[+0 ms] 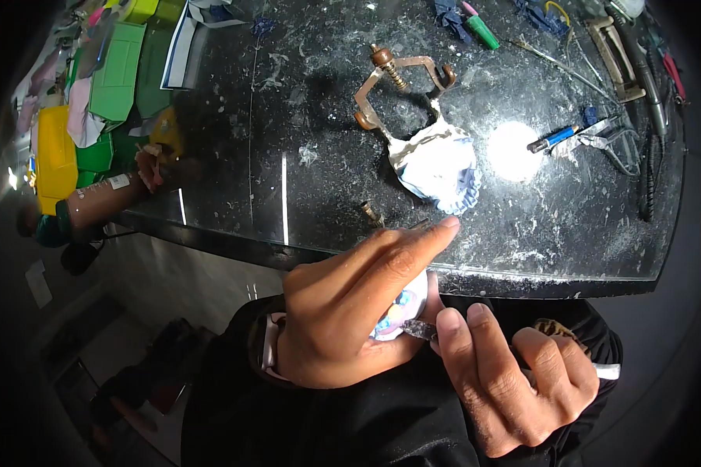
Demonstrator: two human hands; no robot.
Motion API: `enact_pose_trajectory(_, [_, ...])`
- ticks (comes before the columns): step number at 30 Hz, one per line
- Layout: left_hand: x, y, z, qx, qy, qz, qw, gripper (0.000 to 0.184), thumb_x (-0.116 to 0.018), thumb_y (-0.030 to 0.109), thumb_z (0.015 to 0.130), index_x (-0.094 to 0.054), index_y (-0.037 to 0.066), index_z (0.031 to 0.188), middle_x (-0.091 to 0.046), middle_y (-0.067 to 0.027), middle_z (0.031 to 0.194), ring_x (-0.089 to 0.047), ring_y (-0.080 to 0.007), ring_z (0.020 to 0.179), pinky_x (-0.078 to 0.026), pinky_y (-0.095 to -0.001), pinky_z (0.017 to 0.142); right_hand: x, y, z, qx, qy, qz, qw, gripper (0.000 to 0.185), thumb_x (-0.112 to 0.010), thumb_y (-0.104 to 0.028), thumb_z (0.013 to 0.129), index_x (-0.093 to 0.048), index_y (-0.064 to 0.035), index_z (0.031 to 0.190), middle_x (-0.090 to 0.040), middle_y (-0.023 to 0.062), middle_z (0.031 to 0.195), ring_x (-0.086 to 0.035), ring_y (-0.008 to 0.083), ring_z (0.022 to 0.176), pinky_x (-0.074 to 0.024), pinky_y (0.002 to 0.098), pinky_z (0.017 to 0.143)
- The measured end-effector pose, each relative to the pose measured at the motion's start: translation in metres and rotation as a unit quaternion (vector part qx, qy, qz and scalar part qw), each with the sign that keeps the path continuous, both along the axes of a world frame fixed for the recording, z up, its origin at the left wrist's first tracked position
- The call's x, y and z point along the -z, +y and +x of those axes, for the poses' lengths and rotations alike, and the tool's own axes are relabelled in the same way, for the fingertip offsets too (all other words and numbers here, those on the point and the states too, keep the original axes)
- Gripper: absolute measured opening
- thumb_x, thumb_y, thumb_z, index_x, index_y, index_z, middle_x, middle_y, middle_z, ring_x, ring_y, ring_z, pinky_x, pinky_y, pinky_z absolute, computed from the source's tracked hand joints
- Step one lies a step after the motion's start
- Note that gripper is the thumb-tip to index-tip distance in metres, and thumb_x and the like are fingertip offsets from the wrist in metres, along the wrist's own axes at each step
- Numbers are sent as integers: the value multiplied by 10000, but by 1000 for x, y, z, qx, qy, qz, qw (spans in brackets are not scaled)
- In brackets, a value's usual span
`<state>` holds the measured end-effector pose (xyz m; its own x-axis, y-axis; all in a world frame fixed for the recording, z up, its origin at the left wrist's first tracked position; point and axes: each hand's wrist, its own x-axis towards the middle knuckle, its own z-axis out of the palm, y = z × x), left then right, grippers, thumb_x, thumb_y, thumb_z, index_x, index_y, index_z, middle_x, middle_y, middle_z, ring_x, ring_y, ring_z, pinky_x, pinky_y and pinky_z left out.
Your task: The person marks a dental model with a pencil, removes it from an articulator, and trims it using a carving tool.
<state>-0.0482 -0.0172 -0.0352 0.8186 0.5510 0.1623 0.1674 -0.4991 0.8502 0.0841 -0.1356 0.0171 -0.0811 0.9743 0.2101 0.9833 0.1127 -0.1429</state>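
Observation:
Below the table's front edge, over my lap, my left hand (339, 311) grips a small white dental cast (420, 289) with blue and pink patches on its face. The back of that hand hides much of the cast, and its index finger stretches out past it. My right hand (514, 381) is closed around a knife, whose short dark blade (419, 329) touches or nearly touches the cast's coloured side. The knife's grip is mostly hidden in my fingers. A white end (606, 371) sticks out beyond them on the right.
On the scuffed black table (311, 210) lies a metal dental articulator (366, 97) with a plaster mass (436, 159) attached. A green marker (483, 33), a blue pencil (554, 138) and a metal frame (617, 58) lie farther right. Green bins (117, 70) and a yellow bin (57, 159) stand left.

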Motion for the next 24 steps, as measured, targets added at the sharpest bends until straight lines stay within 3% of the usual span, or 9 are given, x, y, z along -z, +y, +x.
enact_pose_trajectory(3, [-2,1,2,-9,6,6,1000,506,-740,-40,607,-611,-102,1093,-683,-209,929,-689,-226,803,-531,-267,651,5,-3,-3,10,30,2,999,372,-822,-86,603,-719,-40,957,-658,31,815,-511,95,583,-400,194,473])
enact_pose_trajectory(12, [-4,0,2,-17,10,-18,1000,472,-720,-76,634,-609,-102,1092,-686,-202,915,-681,-203,759,-520,-256,629,3,3,-8,75,128,-14,989,293,-796,-99,672,-694,-7,931,-645,26,682,-494,79,479,-352,172,411])
enact_pose_trajectory(15, [-3,0,2,-25,13,1,1000,474,-718,-76,636,-609,-101,1097,-687,-203,916,-679,-200,752,-519,-255,627,14,1,-2,52,109,45,992,282,-778,-117,703,-690,-10,949,-640,22,661,-494,64,483,-333,175,403])
enact_pose_trajectory(24, [-7,3,-2,-11,41,-9,999,497,-735,-32,634,-607,-100,1109,-685,-213,928,-687,-213,792,-528,-259,648,11,6,4,8,19,67,998,304,-801,-203,675,-728,-108,954,-672,-28,759,-436,50,490,-291,188,447])
